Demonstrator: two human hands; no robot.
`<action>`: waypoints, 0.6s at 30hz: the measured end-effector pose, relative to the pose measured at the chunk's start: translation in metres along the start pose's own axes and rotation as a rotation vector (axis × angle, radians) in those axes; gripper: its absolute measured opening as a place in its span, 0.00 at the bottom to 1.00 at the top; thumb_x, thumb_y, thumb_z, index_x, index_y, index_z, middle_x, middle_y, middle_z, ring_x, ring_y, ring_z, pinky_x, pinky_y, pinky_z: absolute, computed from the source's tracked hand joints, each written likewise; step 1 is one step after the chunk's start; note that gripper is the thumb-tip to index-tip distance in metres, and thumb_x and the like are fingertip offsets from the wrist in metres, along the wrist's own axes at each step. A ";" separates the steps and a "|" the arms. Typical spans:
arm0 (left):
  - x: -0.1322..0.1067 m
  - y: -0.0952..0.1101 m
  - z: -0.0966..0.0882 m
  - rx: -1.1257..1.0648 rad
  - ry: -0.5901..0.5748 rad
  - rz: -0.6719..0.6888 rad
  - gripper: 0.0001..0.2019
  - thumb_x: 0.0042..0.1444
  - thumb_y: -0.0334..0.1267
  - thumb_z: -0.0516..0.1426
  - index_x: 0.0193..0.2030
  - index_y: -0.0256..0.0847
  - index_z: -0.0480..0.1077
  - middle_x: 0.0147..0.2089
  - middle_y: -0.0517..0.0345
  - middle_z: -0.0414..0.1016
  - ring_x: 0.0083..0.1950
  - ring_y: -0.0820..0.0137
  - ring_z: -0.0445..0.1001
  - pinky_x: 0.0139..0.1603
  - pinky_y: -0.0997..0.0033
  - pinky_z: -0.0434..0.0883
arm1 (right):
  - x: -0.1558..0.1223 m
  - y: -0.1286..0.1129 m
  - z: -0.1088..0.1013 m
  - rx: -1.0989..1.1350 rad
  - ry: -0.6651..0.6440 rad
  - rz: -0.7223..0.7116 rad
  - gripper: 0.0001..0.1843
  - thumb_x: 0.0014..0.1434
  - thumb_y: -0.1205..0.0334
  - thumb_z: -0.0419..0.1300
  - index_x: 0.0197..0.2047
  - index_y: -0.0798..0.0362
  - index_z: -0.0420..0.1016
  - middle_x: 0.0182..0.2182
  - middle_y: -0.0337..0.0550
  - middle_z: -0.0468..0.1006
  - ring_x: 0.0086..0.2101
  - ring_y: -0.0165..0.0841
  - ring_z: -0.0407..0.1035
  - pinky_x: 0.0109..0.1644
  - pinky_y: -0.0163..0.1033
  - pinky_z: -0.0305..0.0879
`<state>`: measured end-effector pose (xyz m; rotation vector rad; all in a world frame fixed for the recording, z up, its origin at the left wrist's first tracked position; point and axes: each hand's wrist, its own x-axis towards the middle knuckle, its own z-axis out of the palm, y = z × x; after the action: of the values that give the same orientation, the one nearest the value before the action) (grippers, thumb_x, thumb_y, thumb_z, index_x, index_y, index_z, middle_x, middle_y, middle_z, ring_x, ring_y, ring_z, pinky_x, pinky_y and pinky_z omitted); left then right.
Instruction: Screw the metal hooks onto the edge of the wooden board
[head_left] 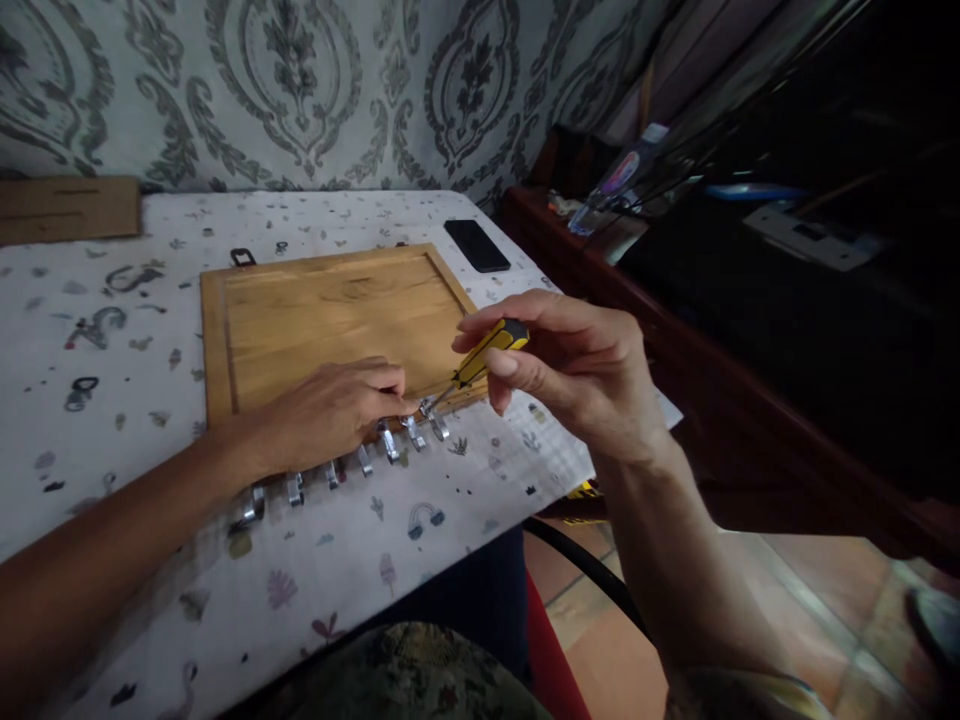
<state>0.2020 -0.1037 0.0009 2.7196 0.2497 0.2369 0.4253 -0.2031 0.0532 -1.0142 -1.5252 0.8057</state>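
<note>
A wooden board (337,320) with a raised frame lies flat on the table, with a row of several silver metal hooks along its near edge. My right hand (577,365) grips a yellow-and-black screwdriver (484,357) between thumb and fingers, its handle slanting up to the right. The shaft's tip meets the base of the rightmost metal hook (436,420). My left hand (337,412) rests on the board's near edge with fingers curled, thumb and index fingertips pressed at that hook's base. A screw there is too small to make out.
A black phone (477,246) lies behind the board on the patterned tablecloth (480,510). At the far left is a piece of cardboard (67,210). A plastic bottle (619,180) stands on the dark red wooden furniture (540,230) to the right. Dark hangers (242,257) stick out behind the board.
</note>
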 end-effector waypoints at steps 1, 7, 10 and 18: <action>0.000 0.000 0.000 0.006 0.005 0.004 0.18 0.71 0.30 0.47 0.42 0.42 0.79 0.43 0.54 0.75 0.43 0.67 0.72 0.42 0.67 0.66 | 0.000 -0.001 0.001 -0.001 0.014 -0.004 0.14 0.57 0.52 0.76 0.40 0.51 0.83 0.36 0.40 0.85 0.20 0.24 0.70 0.20 0.32 0.71; 0.000 -0.001 0.001 0.028 0.009 0.002 0.18 0.70 0.29 0.47 0.45 0.41 0.80 0.42 0.54 0.74 0.44 0.66 0.72 0.41 0.67 0.65 | 0.002 -0.001 0.010 0.036 0.054 0.044 0.17 0.52 0.52 0.78 0.31 0.49 0.75 0.30 0.38 0.84 0.18 0.25 0.67 0.16 0.32 0.68; 0.000 0.000 0.001 0.020 0.009 0.006 0.17 0.71 0.30 0.48 0.44 0.41 0.79 0.41 0.54 0.73 0.42 0.66 0.71 0.40 0.67 0.64 | 0.001 0.003 0.008 0.047 0.049 0.045 0.17 0.52 0.53 0.79 0.32 0.47 0.76 0.29 0.38 0.83 0.19 0.27 0.68 0.17 0.34 0.69; 0.000 0.000 0.002 0.003 0.004 -0.008 0.17 0.74 0.33 0.48 0.45 0.42 0.79 0.41 0.55 0.72 0.44 0.66 0.71 0.41 0.68 0.65 | -0.001 0.002 0.001 0.006 -0.056 0.001 0.13 0.61 0.54 0.73 0.45 0.51 0.83 0.37 0.39 0.84 0.21 0.23 0.70 0.23 0.32 0.70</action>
<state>0.2020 -0.1046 -0.0004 2.7204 0.2625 0.2395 0.4244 -0.2029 0.0505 -0.9956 -1.5692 0.8456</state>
